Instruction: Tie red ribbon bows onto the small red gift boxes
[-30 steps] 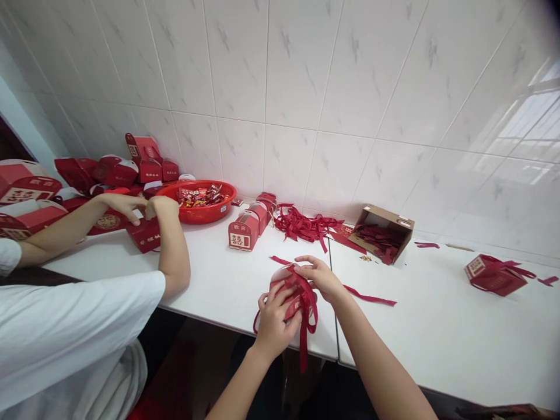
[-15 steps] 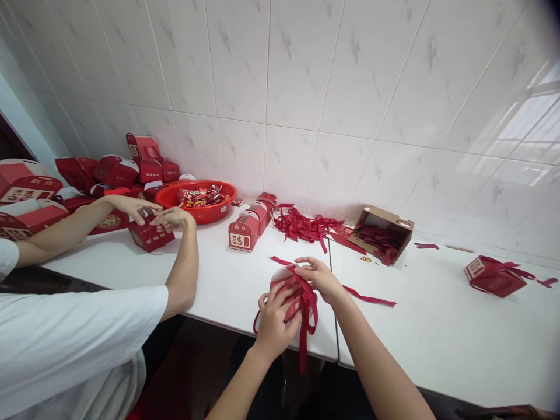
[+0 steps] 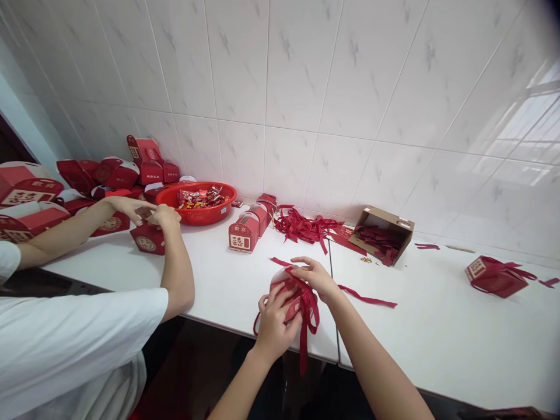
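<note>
A red gift box (image 3: pixel 280 287) rests near the table's front edge between my hands. Dark red ribbon (image 3: pixel 310 308) lies across its top, with a loop and a tail hanging over the near side. My left hand (image 3: pixel 277 324) grips the box from the near left, its fingers spread over the top and its thumb against the side. At the box's far right, my right hand (image 3: pixel 315 279) has its fingers bent at the ribbon, seemingly pinching it. The fingertips' exact hold is partly hidden. One ribbon end sticks out to the left beyond the box.
A co-worker's hands (image 3: pixel 151 216) hold another red box (image 3: pixel 147 238) at the left. Behind are a red basin (image 3: pixel 205 217) of sweets, several finished boxes (image 3: pixel 243 232), a ribbon heap (image 3: pixel 301 224) and a cardboard box (image 3: pixel 405 230). A ribbon-tied box (image 3: pixel 496 279) lies right.
My right hand has shifted slightly left along the ribbon, while my left hand stays on the box. The co-worker has turned their box, so a round emblem now faces outward.
</note>
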Demonstrator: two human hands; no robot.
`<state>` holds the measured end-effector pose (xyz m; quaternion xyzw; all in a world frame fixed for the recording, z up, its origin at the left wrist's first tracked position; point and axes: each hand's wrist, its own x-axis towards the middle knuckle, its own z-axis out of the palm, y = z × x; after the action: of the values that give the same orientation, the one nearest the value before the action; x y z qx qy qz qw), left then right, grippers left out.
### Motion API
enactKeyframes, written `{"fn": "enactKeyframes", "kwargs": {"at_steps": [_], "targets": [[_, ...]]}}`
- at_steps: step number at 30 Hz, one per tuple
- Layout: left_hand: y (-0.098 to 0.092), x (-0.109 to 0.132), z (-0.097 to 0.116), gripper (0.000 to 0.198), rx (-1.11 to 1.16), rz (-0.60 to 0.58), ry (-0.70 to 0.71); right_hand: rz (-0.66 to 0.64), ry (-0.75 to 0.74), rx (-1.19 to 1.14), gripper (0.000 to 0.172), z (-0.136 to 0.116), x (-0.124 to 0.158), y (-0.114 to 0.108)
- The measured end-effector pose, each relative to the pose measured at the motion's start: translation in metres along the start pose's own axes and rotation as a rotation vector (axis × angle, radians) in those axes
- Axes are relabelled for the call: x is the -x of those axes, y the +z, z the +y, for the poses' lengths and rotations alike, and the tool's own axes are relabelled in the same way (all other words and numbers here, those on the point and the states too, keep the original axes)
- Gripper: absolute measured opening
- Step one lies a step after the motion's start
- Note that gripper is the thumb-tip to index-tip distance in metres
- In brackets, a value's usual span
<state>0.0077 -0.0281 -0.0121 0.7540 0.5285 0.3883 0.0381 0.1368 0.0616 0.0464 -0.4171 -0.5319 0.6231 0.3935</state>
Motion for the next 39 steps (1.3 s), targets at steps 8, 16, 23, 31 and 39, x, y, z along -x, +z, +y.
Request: {"fn": "enactKeyframes", "kwargs": {"at_steps": [8,16,23,31,39], "targets": [[-0.0014,-0.0014,0.0015,0.032,0.000,-0.007,-0.012,0.011,0.020,0.052,0.025,0.0004,-0.0066,0.0031],[-0.0003,-0.0006,0.0004,0.032,0.001,-0.011,-0.010,0.038,-0.001,0.034,0.027,-0.0015,-0.0042,0.0057],[0.0003,-0.0007,-0.0004,0.030,0.007,-0.009,-0.008,-0.012,-0.020,0.024,0.029,0.0004,-0.0028,0.0060],[-0.0001,0.0004,-0.0015,0.030,0.002,-0.017,-0.008,-0.028,-0.024,0.025,0.024,-0.0029,0.0002,0.0076],[-0.0003,0.0009,-0.0008,0.033,-0.002,-0.006,-0.005,0.065,0.004,0.023,0.025,-0.0054,-0.0033,0.0094]]}}
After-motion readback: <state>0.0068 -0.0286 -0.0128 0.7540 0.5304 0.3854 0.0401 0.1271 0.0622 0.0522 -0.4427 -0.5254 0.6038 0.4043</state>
